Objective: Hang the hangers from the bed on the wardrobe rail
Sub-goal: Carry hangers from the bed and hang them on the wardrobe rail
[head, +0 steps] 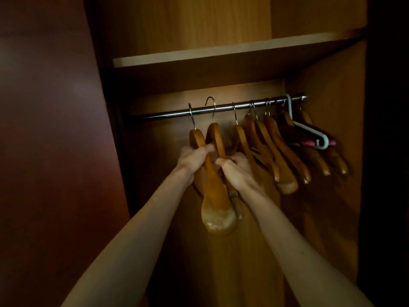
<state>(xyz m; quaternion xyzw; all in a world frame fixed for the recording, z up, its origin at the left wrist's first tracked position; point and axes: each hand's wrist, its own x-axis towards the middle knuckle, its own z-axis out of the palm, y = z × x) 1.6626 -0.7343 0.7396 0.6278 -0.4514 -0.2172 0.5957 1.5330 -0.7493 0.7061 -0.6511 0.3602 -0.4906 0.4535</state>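
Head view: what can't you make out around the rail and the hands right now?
- Rail: left end lost in shadow.
- Second wooden hanger: hook tip looks above the rail; seated or not is unclear.
- Left hand, right hand: hanger count hidden by overlap.
- Bed: outside the frame.

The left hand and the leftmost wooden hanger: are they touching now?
Touching. In the head view the left hand wraps its fingers around the leftmost wooden hanger, with no gap between them; its hook is over the rail.

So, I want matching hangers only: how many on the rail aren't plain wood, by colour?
White plastic hanger: 1
Dark hanger with pink ends: 1
Total: 2
The wooden hangers overlap too much to count.
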